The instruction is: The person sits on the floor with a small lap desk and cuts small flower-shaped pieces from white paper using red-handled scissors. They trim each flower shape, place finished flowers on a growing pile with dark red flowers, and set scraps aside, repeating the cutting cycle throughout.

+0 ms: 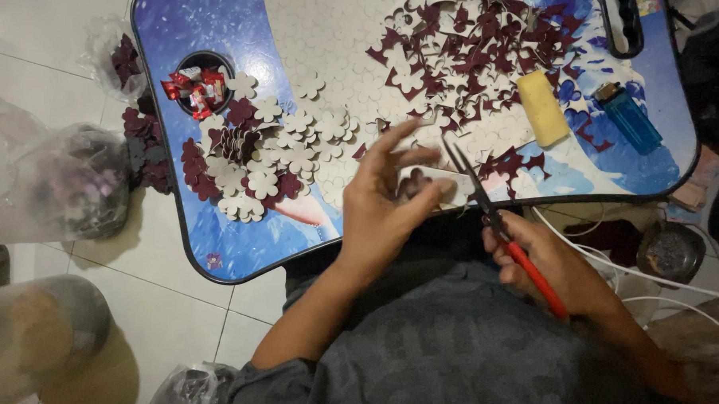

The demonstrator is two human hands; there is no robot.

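- Left hand (383,199): fingers pinched on a pale sheet strip (444,185) with a maroon side, held at the near edge of the surface; two fingers spread free above it.
- Right hand (545,260): fingers closed round the red handles of the scissors (487,202); blades parted, tips at the strip.
- Done, by the look of it: a heap of finished flower cut-outs (257,155), cream and maroon, on the left part of the surface; more maroon flowers (150,151) spilled over its left edge to the floor.
- Waste: maroon offcuts (476,47) scattered thick across the far middle and right.
- Left to do, as I judge: the strip in hand, and a large punched cream sheet (334,26) lying at the far side.
- Surface (182,28): blue printed lap tray with dark rim; cup recess holding red-wrapped sweets (194,89).
- Also there: yellow block (542,109), blue lighter (629,116) at right.
- Room: little bare surface; only the near-left corner and far-left stretch are open. Clear bags (65,184) crowd the floor at left, white cables (652,276) at right.
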